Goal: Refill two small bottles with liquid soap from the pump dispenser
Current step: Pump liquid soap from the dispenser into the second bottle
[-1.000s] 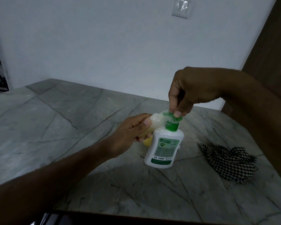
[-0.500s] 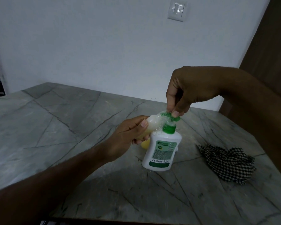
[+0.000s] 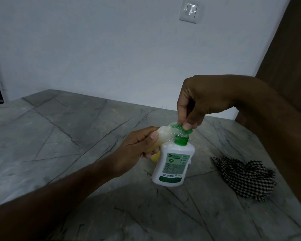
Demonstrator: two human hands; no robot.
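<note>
Head view shows the pump dispenser (image 3: 172, 162) standing upright on the grey stone counter (image 3: 73, 136), right of centre, where its own weight keeps it steady so that neither hand needs to grip its body. The right hand (image 3: 195, 101) comes down from above with fingertips curled onto the green pump head (image 3: 181, 129), apparently pressing it to drive soap out. The left hand (image 3: 137, 148) wraps a small pale bottle (image 3: 162, 136), tilted on its side so that its mouth meets the nozzle; held that close, the soap has little room to miss. Foam sits around the nozzle and on the dispenser's shoulder, so some has escaped anyway. A yellowish object (image 3: 155, 156), possibly the second bottle, is mostly hidden just behind the dispenser. A checked cloth (image 3: 245, 178) lies crumpled to the right, near enough for wiping spills.
</note>
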